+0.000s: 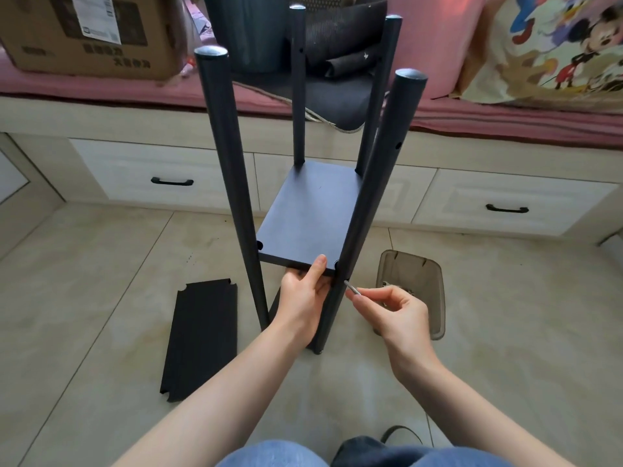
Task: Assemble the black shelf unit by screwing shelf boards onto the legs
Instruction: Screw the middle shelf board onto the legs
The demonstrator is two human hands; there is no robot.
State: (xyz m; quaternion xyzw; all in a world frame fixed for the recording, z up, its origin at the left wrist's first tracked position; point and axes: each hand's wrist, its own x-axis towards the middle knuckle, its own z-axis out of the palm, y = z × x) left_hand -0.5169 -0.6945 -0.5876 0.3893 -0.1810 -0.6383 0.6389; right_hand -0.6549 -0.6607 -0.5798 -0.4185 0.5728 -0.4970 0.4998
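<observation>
Left hand (305, 298) is gripping the shelf board's (310, 214) near edge between four legs, right hand (392, 310) is pinching a screw (352, 288) at the near-right leg (367, 203) — spare boards (202, 338) are waiting on the floor.

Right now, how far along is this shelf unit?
Partway. Done: four legs stand upright with one shelf board set between them. In hand: the left hand grips that board's near edge while the right hand pinches a thin metal screw or tool at the near right leg. Left: spare boards lie on the floor, and empty holes show higher up the legs.
</observation>
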